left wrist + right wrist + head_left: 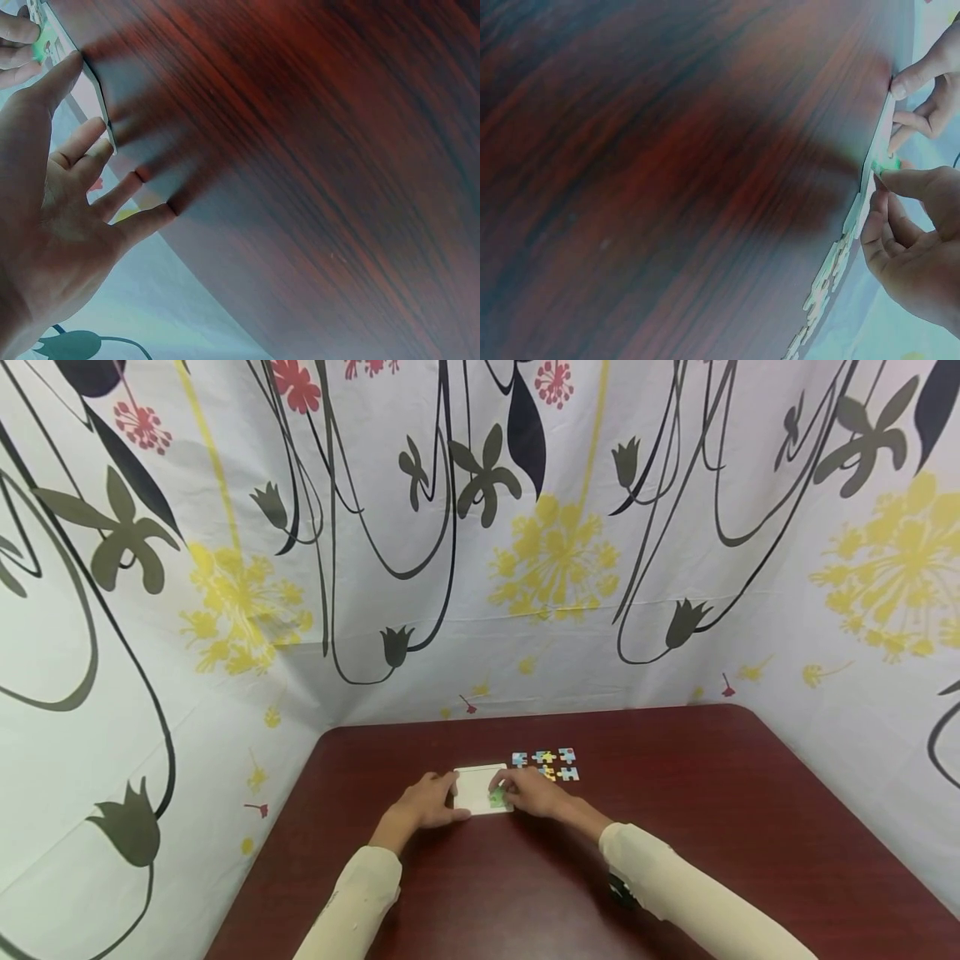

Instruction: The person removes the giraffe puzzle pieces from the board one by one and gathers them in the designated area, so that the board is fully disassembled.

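A white puzzle tray [472, 783] lies flat on the dark red table. My left hand [429, 802] holds it by its left side, the thumb on the near edge and fingers at the left edge. In the left wrist view the two outer fingers of that hand spread onto the tabletop. My right hand [532, 791] pinches a green jigsaw piece [497, 797] over the tray's near right part, thumb and fingertips on the piece. Other jigsaw pieces [567, 756], blue, yellow and white, lie just right of the tray, some partly behind the right hand.
The table [645, 827] has a wood grain and rounded far corners. A white curtain [480, 585] with flower prints hangs behind it and along both sides. Something small and dark [621, 890] shows under the right sleeve.
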Tool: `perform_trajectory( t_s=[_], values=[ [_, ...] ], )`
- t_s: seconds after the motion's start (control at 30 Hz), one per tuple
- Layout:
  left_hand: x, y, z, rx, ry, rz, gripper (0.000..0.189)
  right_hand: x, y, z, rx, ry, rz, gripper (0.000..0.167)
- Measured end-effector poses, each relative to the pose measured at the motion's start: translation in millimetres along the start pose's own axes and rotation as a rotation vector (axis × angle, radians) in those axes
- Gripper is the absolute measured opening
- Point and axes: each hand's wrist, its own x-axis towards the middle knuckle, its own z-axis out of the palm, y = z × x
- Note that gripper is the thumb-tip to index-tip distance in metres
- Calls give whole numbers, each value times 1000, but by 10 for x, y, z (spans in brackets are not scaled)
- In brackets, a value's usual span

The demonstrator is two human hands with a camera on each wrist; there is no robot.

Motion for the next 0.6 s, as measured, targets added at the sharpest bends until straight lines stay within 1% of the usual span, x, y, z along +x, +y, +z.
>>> perform_trajectory(
  t_s=[0.23, 0.6],
  values=[
    [-1, 7, 0, -9, 1, -1, 47, -32, 26, -76, -6, 16, -4, 24],
    [-13, -4, 3, -7, 12, 11, 46, -190, 142, -356, -13, 21, -1, 24]
  ],
)
